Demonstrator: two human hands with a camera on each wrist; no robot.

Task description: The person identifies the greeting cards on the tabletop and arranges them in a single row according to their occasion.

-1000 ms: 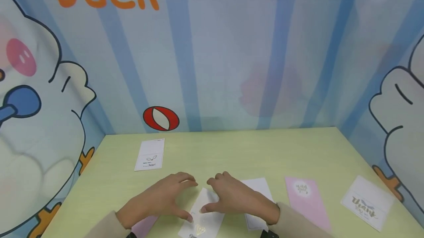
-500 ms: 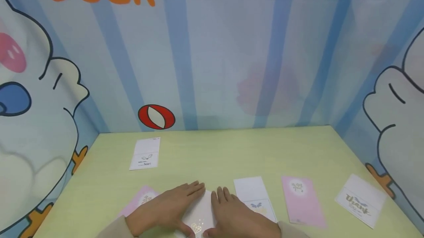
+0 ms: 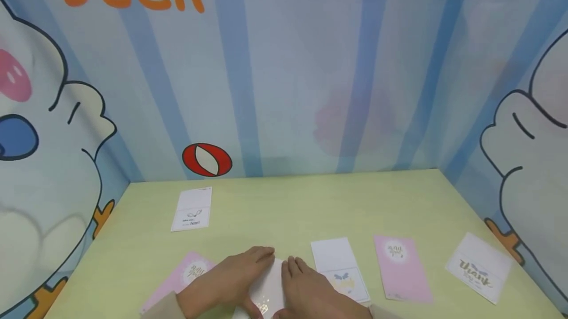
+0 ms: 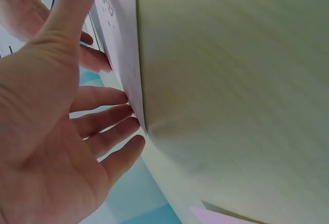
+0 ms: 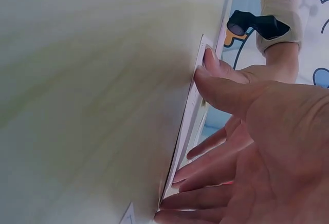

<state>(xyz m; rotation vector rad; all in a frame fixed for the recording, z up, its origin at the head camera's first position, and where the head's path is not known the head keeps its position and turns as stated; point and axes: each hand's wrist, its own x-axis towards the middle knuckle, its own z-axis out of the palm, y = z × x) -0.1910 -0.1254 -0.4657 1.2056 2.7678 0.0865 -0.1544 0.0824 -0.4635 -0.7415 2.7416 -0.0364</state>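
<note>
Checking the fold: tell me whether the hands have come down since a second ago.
Yes. Both the left hand and right hand now press flat on the white card, lower against the table.

The table has a pale yellow-green top and is enclosed by walls at the back and on both sides. Six cards lie flat on it. A white card sits alone at the back left. Along the front edge, from left to right: a pink card, a white card with gold print, a white card with a blue motif, a second pink card, and a white "Thank" card.
</note>
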